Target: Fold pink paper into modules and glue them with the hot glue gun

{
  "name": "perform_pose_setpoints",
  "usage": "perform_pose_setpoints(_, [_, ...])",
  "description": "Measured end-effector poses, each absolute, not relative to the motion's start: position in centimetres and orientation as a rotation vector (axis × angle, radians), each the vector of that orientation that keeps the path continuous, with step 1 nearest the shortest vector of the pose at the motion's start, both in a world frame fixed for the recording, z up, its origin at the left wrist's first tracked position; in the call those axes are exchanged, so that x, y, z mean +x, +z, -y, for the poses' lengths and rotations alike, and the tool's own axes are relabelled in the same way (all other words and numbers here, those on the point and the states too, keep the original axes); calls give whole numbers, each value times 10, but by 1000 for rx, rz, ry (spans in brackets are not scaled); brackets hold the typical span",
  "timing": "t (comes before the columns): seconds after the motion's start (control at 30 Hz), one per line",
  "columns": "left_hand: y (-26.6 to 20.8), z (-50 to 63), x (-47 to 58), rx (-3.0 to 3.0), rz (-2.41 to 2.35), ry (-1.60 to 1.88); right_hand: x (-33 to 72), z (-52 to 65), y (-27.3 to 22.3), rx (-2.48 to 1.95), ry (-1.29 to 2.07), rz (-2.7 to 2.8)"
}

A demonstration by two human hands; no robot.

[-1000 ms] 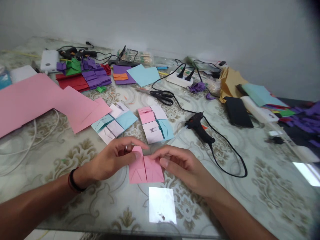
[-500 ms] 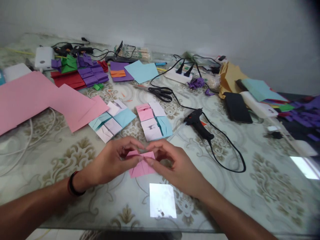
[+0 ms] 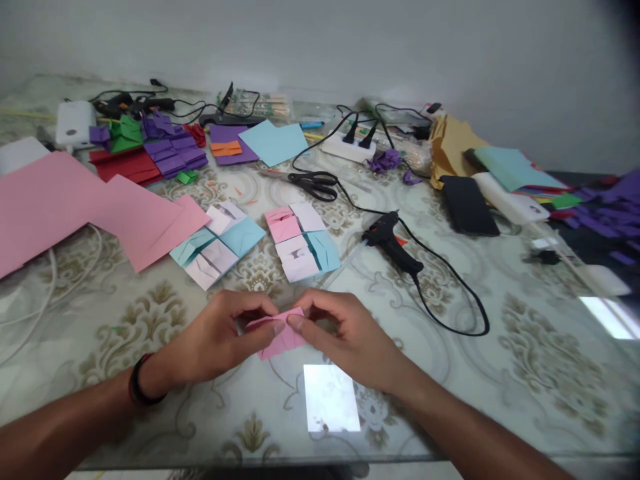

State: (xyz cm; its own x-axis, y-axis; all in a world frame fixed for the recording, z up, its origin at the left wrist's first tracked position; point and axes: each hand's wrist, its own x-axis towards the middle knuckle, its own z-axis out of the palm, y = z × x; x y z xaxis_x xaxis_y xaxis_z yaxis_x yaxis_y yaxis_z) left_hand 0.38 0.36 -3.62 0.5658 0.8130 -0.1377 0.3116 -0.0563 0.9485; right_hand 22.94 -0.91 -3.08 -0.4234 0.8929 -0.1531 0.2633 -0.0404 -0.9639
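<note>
Between both hands is a small folded piece of pink paper (image 3: 281,340), creased along its middle. My left hand (image 3: 227,337) pinches its left part, thumb in front and fingers behind. On the other side my right hand (image 3: 340,333) grips the right part the same way, the two thumbs almost meeting. The fingertips behind the paper are partly hidden. Just beyond the hands lie two folded-paper squares, one of white and light blue (image 3: 243,239), the other of pink, white and light blue (image 3: 301,257).
A black glue gun (image 3: 393,243) with a looping cord lies to the right. Black-handled scissors (image 3: 315,183) rest farther back. Pink sheets (image 3: 45,203) spread at left. A white power strip (image 3: 345,147), a black phone (image 3: 470,207) and purple folded papers (image 3: 175,159) sit toward the back.
The view has shifted slightly. Both hands still hold the pink paper; its upper edge is now tilted, and the fingers have closed in nearer to it.
</note>
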Motion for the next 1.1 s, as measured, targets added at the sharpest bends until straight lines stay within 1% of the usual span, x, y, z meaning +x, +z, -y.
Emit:
perform_pose_setpoints(0.7, [-29,-3,4,1683,-993,513,233,8,-30,-1224,1520,1656])
perform_pose_setpoints(0.9, [-35,-5,0,1605,-1031,507,233,5,-28,-1249,1530,1723])
perform_pose_setpoints(1.1, [-36,-7,1,1436,-992,463,236,6,-26,-1250,1442,1671])
